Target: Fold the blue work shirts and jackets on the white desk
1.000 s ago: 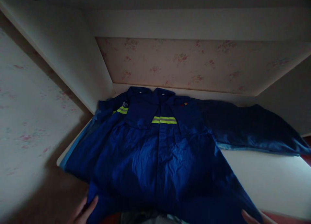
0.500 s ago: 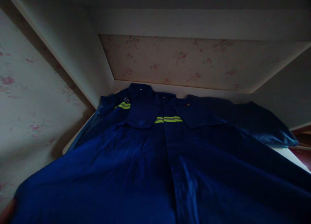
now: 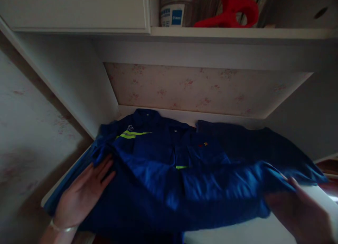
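Observation:
A dark blue work jacket (image 3: 169,173) with yellow reflective stripes lies on a white desk (image 3: 237,233) in a recessed nook. Its lower half is folded up over the chest, hiding most of the stripe. My left hand (image 3: 81,193) rests flat on the folded cloth at the left, fingers stretched out. My right hand (image 3: 301,208) is at the right end of the fold, blurred, fingers touching the cloth's edge. One sleeve (image 3: 264,148) stretches to the right along the back.
White panels wall the nook on both sides, with flowered wallpaper (image 3: 200,90) behind. A shelf (image 3: 237,32) above holds a jar (image 3: 175,7) and a red plastic object (image 3: 232,9). A bracelet circles my left wrist.
The jacket's hem, lifted toward the camera half a second ago, has been folded up over the chest. Both hands now lie on the fold. The view has tilted up, showing the shelf.

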`<state>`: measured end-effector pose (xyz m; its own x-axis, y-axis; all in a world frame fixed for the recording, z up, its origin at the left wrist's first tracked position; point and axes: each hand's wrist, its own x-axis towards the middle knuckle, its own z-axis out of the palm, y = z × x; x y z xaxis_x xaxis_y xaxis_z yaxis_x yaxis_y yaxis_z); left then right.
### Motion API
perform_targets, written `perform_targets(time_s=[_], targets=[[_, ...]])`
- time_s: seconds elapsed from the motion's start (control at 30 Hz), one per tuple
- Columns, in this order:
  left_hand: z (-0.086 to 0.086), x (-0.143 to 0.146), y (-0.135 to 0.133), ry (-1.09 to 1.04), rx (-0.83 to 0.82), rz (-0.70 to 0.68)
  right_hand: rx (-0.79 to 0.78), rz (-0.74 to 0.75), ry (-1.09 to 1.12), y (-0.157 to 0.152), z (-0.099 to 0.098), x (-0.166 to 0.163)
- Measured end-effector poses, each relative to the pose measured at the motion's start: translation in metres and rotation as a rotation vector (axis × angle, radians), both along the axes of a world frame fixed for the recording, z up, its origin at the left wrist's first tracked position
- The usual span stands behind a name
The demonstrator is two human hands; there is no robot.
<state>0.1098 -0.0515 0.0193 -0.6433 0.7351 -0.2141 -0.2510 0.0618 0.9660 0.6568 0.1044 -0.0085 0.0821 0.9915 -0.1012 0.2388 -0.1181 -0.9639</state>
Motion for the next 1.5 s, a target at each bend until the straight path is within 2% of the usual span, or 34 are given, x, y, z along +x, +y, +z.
perform_targets(time_s=[0.07, 0.1, 0.13, 0.17, 0.23, 0.33, 0.4, 0.47, 0.53, 0.6, 0.7, 0.83, 0.9, 1.0, 1.07, 1.17, 1.23, 1.33, 1.4, 1.5], targets=[[-0.005, -0.013, 0.059, -0.185, 0.163, -0.149, 0.006, 0.074, 0.219, 0.056, 0.001, -0.035], [-0.009, -0.020, 0.087, -0.203, 0.177, -0.180, 0.003, 0.114, 0.302, 0.085, 0.000, -0.053], [-0.013, -0.026, 0.112, -0.152, 0.138, -0.168, -0.007, 0.160, 0.329, 0.111, -0.001, -0.068], [-0.019, -0.032, 0.133, -0.070, 0.078, -0.132, -0.011, 0.144, 0.312, 0.134, -0.004, -0.081], [-0.032, -0.040, 0.157, 0.100, -0.039, -0.044, -0.023, 0.084, 0.200, 0.166, -0.018, -0.095], [-0.051, -0.044, 0.151, 0.231, -0.171, -0.006, -0.016, 0.017, -0.064, 0.180, -0.048, -0.091], [-0.059, -0.041, 0.128, 0.284, -0.323, -0.044, -0.020, -0.014, -0.278, 0.174, -0.068, -0.080], [-0.061, -0.034, 0.101, 0.235, -0.481, -0.088, -0.097, -0.049, -0.427, 0.163, -0.079, -0.069], [-0.059, -0.025, 0.080, 0.049, -0.565, -0.095, -0.224, -0.065, -0.400, 0.154, -0.080, -0.063], [-0.055, -0.016, 0.069, -0.129, -0.569, -0.110, -0.323, -0.052, -0.295, 0.148, -0.075, -0.064], [-0.053, -0.004, 0.071, -0.196, -0.541, -0.250, -0.323, 0.034, -0.154, 0.144, -0.067, -0.075], [-0.053, 0.004, 0.092, -0.001, -0.479, -0.359, -0.088, 0.130, -0.141, 0.146, -0.065, -0.088], [-0.050, 0.006, 0.103, 0.244, -0.448, -0.368, 0.023, 0.127, -0.177, 0.149, -0.061, -0.088], [-0.040, 0.009, 0.116, 0.676, -0.507, -0.399, 0.108, 0.142, -0.184, 0.157, -0.049, -0.082], [-0.030, 0.018, 0.124, 0.791, -0.517, -0.464, 0.144, 0.173, -0.179, 0.165, -0.037, -0.075], [-0.012, 0.046, 0.141, 0.741, -0.370, -0.518, 0.204, 0.177, -0.224, 0.182, -0.020, -0.053], [-0.001, 0.074, 0.157, 0.701, -0.261, -0.500, 0.216, 0.113, -0.315, 0.197, -0.007, -0.024], [0.012, 0.129, 0.186, 0.691, -0.139, -0.492, 0.200, -0.034, -0.590, 0.224, 0.018, 0.040], [0.013, 0.171, 0.209, 0.690, -0.042, -0.532, 0.151, -0.132, -0.785, 0.238, 0.037, 0.088], [-0.001, 0.227, 0.237, 0.700, 0.095, -0.703, 0.042, -0.336, -0.945, 0.249, 0.058, 0.137]])
